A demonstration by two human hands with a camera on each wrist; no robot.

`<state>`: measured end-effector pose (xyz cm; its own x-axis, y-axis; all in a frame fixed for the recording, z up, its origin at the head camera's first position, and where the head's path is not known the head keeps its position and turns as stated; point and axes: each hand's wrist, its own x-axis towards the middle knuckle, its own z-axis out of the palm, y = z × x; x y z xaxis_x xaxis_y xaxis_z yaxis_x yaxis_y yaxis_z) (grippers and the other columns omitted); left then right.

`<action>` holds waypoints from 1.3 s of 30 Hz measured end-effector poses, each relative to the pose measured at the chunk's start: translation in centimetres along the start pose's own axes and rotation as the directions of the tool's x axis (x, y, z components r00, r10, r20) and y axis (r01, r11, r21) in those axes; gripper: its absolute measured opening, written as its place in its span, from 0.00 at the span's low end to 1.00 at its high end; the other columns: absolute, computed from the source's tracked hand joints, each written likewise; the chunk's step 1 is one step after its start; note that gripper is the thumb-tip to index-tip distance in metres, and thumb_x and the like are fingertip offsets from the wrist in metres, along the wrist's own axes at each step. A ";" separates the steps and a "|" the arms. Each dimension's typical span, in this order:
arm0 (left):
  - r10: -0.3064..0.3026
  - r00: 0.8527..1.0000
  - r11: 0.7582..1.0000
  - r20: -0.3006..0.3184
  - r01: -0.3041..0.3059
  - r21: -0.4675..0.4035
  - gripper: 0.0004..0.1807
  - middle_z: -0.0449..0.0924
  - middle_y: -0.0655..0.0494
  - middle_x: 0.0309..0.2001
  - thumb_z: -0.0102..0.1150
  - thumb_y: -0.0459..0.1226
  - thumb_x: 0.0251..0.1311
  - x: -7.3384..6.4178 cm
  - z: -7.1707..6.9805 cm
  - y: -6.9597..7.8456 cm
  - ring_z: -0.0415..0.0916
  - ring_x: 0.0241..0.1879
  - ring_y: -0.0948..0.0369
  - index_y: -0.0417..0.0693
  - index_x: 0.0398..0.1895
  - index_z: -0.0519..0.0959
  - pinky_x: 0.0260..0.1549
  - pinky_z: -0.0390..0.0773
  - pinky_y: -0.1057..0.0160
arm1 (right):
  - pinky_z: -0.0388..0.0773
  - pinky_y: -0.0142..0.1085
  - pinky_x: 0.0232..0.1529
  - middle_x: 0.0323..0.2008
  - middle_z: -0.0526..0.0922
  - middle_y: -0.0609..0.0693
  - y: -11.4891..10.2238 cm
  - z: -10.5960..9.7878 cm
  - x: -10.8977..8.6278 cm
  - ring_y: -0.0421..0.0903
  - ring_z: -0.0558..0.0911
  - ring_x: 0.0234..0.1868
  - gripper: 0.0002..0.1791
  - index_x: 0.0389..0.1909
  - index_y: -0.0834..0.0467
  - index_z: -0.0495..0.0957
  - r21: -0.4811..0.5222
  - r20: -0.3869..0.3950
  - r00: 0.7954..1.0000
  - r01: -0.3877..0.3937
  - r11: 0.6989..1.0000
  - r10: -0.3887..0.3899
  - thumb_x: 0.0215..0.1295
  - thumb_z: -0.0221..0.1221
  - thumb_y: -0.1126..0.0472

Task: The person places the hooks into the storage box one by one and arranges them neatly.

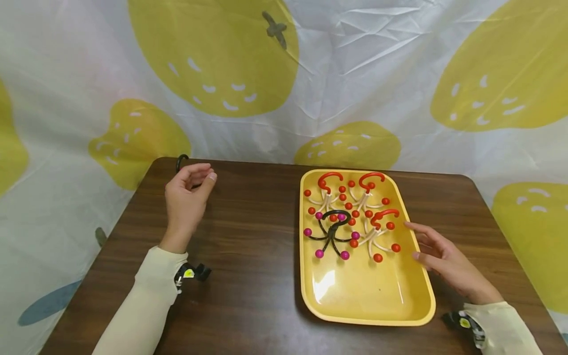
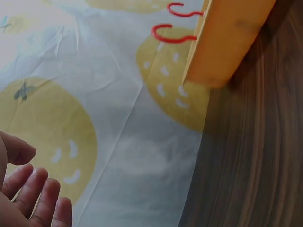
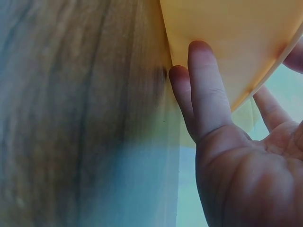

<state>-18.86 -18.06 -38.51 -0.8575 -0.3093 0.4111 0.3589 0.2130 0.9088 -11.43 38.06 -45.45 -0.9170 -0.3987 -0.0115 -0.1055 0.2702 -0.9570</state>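
Note:
A black hook (image 1: 181,160) shows beyond my left hand (image 1: 188,191) at the table's back left; its lower part is hidden. My left fingers are loosely bent, and the left wrist view shows nothing in them. A yellow tray (image 1: 368,288) stands right of centre. My right hand (image 1: 448,261) lies against its right wall, fingertips (image 3: 201,52) on the outer side and others at the rim. Inside are several hook-topped pieces with ball-tipped legs: red-hooked ones (image 1: 376,228) with cream legs and red balls, and a black one (image 1: 332,230) with magenta balls, nearest the front.
The dark wood table (image 1: 239,291) stretches between my left arm and the tray. A pale cloth (image 1: 248,140) with yellow fruit prints hangs right behind its back edge and along the sides. Each wrist wears a strapped black device (image 1: 188,273).

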 end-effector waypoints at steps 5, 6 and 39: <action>0.006 0.998 1.000 -0.059 -0.006 -0.009 0.11 0.87 0.72 0.36 0.70 0.32 0.66 0.8 -1.2 -0.4 0.86 0.37 0.71 0.36 0.48 0.86 0.37 0.82 0.76 | 0.90 0.40 0.45 0.62 0.79 0.40 0.0 0.0 -0.1 0.35 0.85 0.58 0.36 0.83 0.58 0.56 0.007 0.000 1.000 0.001 1.000 -0.001 0.77 0.53 0.73; 0.004 0.997 1.000 -0.072 -0.005 -0.008 0.11 0.87 0.71 0.36 0.70 0.32 0.65 0.9 -1.4 -0.4 0.85 0.37 0.71 0.36 0.48 0.87 0.37 0.82 0.76 | 0.90 0.40 0.45 0.62 0.79 0.39 0.0 0.0 -0.1 0.35 0.85 0.58 0.36 0.83 0.58 0.56 0.005 -0.001 1.000 -0.001 1.000 0.001 0.77 0.53 0.73; -0.135 0.958 0.969 -0.251 0.181 0.170 0.19 0.81 0.65 0.43 0.71 0.34 0.64 4.6 -4.3 -4.4 0.78 0.44 0.70 0.40 0.57 0.85 0.48 0.79 0.74 | 0.90 0.40 0.45 0.63 0.77 0.39 -0.1 0.1 -0.1 0.33 0.84 0.58 0.36 0.82 0.58 0.56 -0.019 -0.016 1.000 -0.017 1.000 0.016 0.77 0.55 0.72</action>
<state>-22.78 -24.37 -40.34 -0.7775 -0.5582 0.2895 0.1298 0.3080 0.9425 -11.31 37.96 -45.35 -0.9247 -0.3800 -0.0223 -0.0974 0.2930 -0.9511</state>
